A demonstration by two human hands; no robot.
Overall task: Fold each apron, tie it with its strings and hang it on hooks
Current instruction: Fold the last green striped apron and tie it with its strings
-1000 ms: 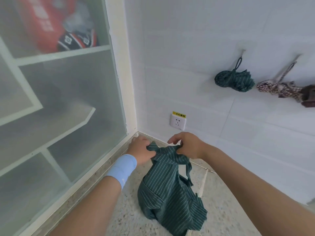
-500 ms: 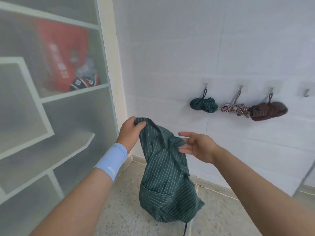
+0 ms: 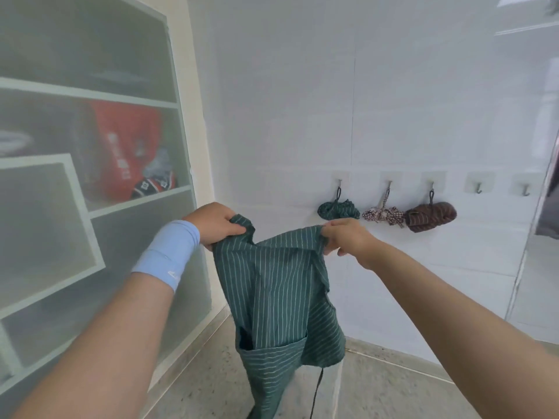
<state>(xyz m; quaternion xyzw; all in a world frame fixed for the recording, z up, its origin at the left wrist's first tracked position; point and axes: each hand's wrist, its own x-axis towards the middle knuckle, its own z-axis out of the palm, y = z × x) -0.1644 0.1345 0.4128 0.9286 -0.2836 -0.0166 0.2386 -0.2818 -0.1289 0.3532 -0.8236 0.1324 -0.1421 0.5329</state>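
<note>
A dark green striped apron hangs in front of me, its pocket low and a dark string dangling below. My left hand, with a light blue wristband, grips its top left corner. My right hand pinches the top right corner. Both hold the top edge spread at chest height. On the white wall, three tied bundles hang from hooks: a green one, a checked one and a brown one. Two hooks to their right are bare.
A frosted glass cabinet with white shelves fills the left side, with a red bag behind the glass. The speckled floor meets the tiled wall in the corner. A glass door edge stands at the far right.
I have lifted the apron from the floor up to chest height. My right hand, open half a second ago, now grips the top right corner, and the top edge is spread between both hands.
</note>
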